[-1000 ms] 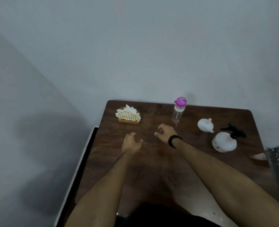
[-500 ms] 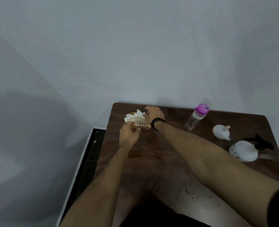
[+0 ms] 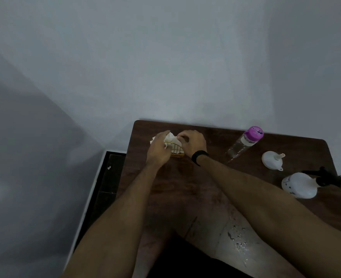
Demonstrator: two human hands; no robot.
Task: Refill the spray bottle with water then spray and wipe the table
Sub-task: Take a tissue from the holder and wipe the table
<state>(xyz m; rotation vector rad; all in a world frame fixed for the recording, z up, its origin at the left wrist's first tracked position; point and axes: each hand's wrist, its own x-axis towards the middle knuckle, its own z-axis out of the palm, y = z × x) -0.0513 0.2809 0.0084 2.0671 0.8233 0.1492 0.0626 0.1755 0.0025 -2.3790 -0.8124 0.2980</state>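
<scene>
Napkins (image 3: 170, 139) in the yellow holder (image 3: 176, 150), table's (image 3: 215, 177) far-left corner. Right hand (image 3: 192, 142) pinches one, left hand (image 3: 158, 150) grips the holder. Looks like wipe prep; spray bottle (image 3: 299, 184) sits far right. Next: pull one sheet free.

Plain room: bare white walls (image 3: 165, 57), small wooden table (image 3: 215, 177)

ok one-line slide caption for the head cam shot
Both hands, left and right, pull a paper napkin from the yellow wire holder on the table.
</scene>
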